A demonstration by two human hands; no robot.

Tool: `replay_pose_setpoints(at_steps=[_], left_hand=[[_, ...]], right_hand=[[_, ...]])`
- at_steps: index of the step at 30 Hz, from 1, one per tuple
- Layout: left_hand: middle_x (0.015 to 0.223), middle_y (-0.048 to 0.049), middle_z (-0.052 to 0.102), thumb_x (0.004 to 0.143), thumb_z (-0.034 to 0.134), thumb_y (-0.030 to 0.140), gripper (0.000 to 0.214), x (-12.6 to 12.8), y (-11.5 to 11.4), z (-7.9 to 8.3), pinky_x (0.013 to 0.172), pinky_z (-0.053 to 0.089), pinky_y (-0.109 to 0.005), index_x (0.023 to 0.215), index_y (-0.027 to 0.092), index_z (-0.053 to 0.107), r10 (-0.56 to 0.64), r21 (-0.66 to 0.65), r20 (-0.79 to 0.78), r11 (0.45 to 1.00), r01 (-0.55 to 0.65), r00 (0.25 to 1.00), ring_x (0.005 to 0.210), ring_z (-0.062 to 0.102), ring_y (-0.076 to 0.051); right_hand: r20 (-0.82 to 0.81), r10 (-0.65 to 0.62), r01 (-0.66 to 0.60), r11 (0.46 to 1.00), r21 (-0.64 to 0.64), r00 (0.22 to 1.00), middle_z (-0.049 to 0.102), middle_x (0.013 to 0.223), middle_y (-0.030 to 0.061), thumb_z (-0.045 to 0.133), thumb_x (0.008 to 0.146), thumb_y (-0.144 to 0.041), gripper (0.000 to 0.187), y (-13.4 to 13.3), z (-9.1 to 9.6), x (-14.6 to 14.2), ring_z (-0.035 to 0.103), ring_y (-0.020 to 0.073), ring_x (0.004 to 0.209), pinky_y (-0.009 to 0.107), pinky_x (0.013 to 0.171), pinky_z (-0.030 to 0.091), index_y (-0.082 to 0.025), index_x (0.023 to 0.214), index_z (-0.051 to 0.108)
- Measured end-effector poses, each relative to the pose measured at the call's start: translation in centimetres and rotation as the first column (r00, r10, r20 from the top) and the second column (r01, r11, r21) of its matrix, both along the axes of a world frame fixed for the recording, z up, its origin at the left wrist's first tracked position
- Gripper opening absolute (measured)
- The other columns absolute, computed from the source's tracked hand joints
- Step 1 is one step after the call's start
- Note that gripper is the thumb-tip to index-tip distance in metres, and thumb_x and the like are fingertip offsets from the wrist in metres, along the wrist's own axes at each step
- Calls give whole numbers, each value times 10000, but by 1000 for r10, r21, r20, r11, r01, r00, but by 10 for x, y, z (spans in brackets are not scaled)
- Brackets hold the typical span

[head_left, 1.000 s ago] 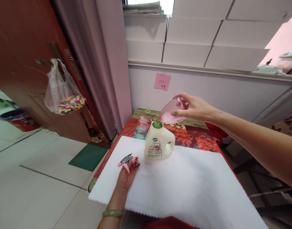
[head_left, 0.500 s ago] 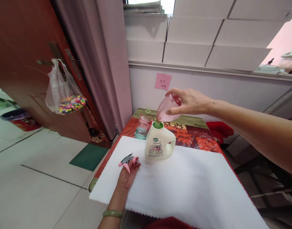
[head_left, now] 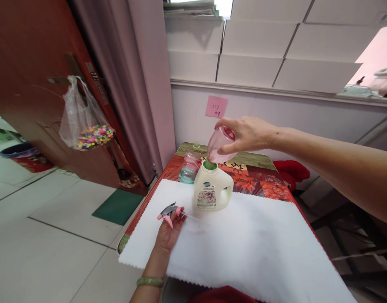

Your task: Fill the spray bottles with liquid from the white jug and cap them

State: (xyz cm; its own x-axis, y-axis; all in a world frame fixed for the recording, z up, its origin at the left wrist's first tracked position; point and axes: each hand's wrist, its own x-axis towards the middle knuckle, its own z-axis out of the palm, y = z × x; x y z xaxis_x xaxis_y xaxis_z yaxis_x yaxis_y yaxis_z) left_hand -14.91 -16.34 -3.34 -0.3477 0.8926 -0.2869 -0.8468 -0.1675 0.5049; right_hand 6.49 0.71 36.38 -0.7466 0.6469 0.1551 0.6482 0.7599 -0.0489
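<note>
My right hand (head_left: 244, 134) grips a translucent pink bottle (head_left: 219, 145) by its base and tips it neck-down. The bottle's mouth is at the open green-rimmed neck of a cream detergent jug (head_left: 209, 191), which stands upright on a white cloth (head_left: 244, 244). Whether liquid is running out I cannot tell. My left hand (head_left: 170, 231), palm up over the cloth, holds a grey and pink spray trigger (head_left: 169, 211) with its thin clear tube pointing right. Behind the jug is a clear container (head_left: 189, 168) with pink and teal parts.
A small green cap (head_left: 196, 145) sits at the table's back left corner. On the wall hangs a pink note (head_left: 216, 106). A plastic bag (head_left: 86, 122) of colourful pieces hangs from the door at left. Red fabric (head_left: 289, 171) lies beyond the table's right side.
My right hand has shifted slightly left, and the pink bottle is tipped more steeply into the jug's neck. The left hand with the spray trigger has stayed in place.
</note>
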Motion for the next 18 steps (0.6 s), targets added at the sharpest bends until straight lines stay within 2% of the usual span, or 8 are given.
replay_pose_setpoints(at_steps=[6, 8, 10, 12, 14, 15, 17, 18], left_hand=[[1020, -118, 754, 770, 818, 211, 193, 1, 0, 2, 845, 596, -372, 923, 147, 719, -7, -5, -4, 1000, 7, 1000, 904, 715, -203], [1015, -115, 754, 767, 822, 214, 197, 1, 0, 3, 841, 597, -367, 919, 147, 718, -6, -4, -5, 1000, 6, 1000, 892, 715, -197], [1015, -119, 754, 766, 822, 216, 202, 1, 0, 4, 841, 598, -366, 923, 144, 717, -8, -5, -3, 1000, 8, 1000, 875, 716, -193], [1010, -119, 753, 768, 819, 210, 198, 1, 0, 4, 843, 598, -365, 922, 144, 715, -10, -7, 0, 1000, 10, 1000, 874, 718, -194], [995, -110, 753, 772, 812, 196, 183, 1, 0, 4, 841, 599, -362, 918, 147, 712, -13, -10, 3, 1000, 13, 1000, 880, 718, -194], [987, -103, 752, 776, 807, 192, 179, 1, 0, 5, 839, 599, -357, 921, 151, 711, -16, -12, 3, 1000, 16, 1000, 879, 718, -191], [974, -94, 748, 788, 794, 193, 181, 1, 1, 6, 839, 599, -352, 944, 156, 711, -19, -16, 3, 1000, 19, 1000, 874, 717, -187], [968, -92, 745, 796, 785, 200, 187, 1, 1, 6, 843, 599, -352, 963, 157, 711, -21, -18, 2, 1000, 21, 1000, 870, 716, -185]], right_hand=[[-57, -10, 8, 1000, -30, 998, 702, 932, 68, 718, 702, -563, 670, 2, -8, 10, 638, 268, 830, 354, 721, 456, -254, 1284, 597], [-149, -34, 20, 995, -98, 988, 705, 968, 71, 722, 707, -565, 671, 5, -20, 21, 641, 264, 839, 367, 738, 480, -246, 1286, 602], [-297, -109, 43, 974, -220, 949, 709, 1021, 73, 738, 698, -578, 678, 7, -39, 34, 648, 259, 866, 374, 751, 509, -249, 1276, 607], [-469, -243, 29, 908, -417, 849, 711, 1080, 74, 735, 708, -583, 645, 7, -65, 47, 664, 251, 892, 356, 719, 543, -254, 1248, 609], [-582, -422, -48, 781, -623, 695, 710, 1116, 76, 700, 745, -589, 592, 4, -94, 57, 686, 232, 870, 336, 674, 569, -252, 1221, 598], [-587, -507, -86, 707, -702, 631, 709, 1138, 77, 672, 769, -602, 567, 1, -109, 60, 696, 220, 839, 335, 658, 579, -253, 1209, 596], [-602, -582, -173, 625, -761, 546, 720, 1132, 76, 595, 815, -626, 527, -5, -136, 66, 711, 213, 806, 342, 643, 597, -262, 1197, 598], [-623, -573, -208, 625, -753, 533, 730, 1116, 73, 555, 836, -639, 519, -8, -148, 68, 718, 216, 802, 352, 641, 605, -272, 1201, 597]])
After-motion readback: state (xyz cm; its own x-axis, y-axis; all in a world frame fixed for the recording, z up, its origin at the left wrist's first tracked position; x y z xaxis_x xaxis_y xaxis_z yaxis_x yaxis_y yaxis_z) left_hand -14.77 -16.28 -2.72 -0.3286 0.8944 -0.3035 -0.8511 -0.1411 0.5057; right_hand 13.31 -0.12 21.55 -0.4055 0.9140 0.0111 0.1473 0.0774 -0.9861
